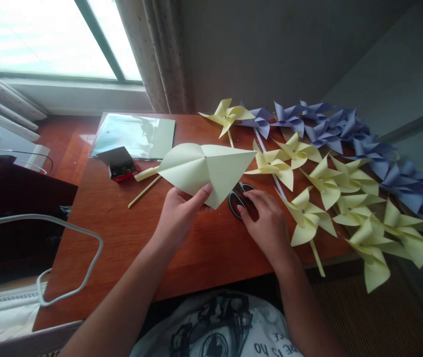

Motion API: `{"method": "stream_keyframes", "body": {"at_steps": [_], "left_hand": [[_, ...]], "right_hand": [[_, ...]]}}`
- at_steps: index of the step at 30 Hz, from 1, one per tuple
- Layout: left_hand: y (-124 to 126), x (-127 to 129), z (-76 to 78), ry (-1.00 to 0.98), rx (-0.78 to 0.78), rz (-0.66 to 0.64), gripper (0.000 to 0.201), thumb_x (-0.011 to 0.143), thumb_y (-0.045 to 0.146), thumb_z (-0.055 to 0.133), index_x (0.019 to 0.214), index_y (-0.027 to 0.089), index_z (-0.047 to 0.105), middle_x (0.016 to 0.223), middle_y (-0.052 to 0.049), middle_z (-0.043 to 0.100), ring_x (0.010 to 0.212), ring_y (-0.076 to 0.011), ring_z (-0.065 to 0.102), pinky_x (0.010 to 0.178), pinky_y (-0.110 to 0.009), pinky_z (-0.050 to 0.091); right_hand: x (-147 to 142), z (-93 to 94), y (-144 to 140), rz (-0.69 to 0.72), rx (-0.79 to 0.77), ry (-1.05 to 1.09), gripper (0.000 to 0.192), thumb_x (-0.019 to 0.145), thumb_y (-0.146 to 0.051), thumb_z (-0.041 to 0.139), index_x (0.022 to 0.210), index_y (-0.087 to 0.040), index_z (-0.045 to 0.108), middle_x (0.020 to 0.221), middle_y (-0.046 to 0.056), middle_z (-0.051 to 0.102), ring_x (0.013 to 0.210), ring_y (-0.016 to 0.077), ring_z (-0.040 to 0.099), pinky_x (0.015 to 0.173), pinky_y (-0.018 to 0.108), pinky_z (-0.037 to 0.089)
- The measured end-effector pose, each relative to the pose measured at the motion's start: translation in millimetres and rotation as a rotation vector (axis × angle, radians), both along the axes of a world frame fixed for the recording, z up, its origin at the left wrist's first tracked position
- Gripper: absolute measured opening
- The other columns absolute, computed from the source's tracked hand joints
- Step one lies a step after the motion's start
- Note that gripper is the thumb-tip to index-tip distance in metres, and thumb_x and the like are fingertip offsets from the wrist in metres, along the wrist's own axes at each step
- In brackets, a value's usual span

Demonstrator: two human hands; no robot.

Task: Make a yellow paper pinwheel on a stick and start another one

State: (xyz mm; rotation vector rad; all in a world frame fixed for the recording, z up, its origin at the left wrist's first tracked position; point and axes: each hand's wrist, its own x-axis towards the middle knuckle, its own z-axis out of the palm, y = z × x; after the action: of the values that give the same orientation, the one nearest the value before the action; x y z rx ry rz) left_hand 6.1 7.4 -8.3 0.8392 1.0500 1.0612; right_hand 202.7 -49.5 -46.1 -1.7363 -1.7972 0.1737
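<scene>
Head view: pale yellow folded paper sheet (206, 171), half pinwheel-shaped, pinched at its lower edge in left hand (179, 213)'s grip; right hand (267, 223), fingers loose, rests on black-handled scissors (239, 198) just beside it on the worktop (129, 233).

scissors (240, 197) lie on the table (122, 233), pinwheels (330, 198) to their right.

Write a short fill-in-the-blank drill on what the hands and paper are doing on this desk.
1. The left hand holds a folded sheet of pale ____ paper.
2. The right hand rests on black-handled ____.
3. The finished pinwheels are yellow and ____.
4. The small open box lies on the wooden ____.

Missing words: yellow; scissors; purple; desk
</scene>
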Motion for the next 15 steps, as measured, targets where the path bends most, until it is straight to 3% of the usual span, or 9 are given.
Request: {"method": "stream_keyframes", "body": {"at_steps": [7,15], "left_hand": [[-1,1,-0.9,0.041,0.046,-0.019,0.030,0.074,0.036,0.086,0.091,0.013,0.078,0.081,-0.006,0.076,0.066,-0.0165,0.066,0.058,-0.024,0.055],[-2,-1,-1.9,-0.035,0.046,-0.085,0.025,0.073,0.028,0.087,0.092,0.014,0.079,0.085,-0.006,0.079,0.076,-0.0183,0.070,0.067,-0.025,0.059]], "right_hand": [[-7,-3.2,9,-0.107,-0.131,-0.182,0.036,0.087,-0.035,0.070,0.118,-0.018,0.064,0.109,0.014,0.067,0.102,0.0334,0.062,0.088,0.048,0.054],[-8,13.6,13,-0.117,-0.270,-0.210,0.019,0.086,-0.032,0.067,0.098,-0.018,0.071,0.092,0.010,0.067,0.087,0.0295,0.067,0.080,0.042,0.054]]}}
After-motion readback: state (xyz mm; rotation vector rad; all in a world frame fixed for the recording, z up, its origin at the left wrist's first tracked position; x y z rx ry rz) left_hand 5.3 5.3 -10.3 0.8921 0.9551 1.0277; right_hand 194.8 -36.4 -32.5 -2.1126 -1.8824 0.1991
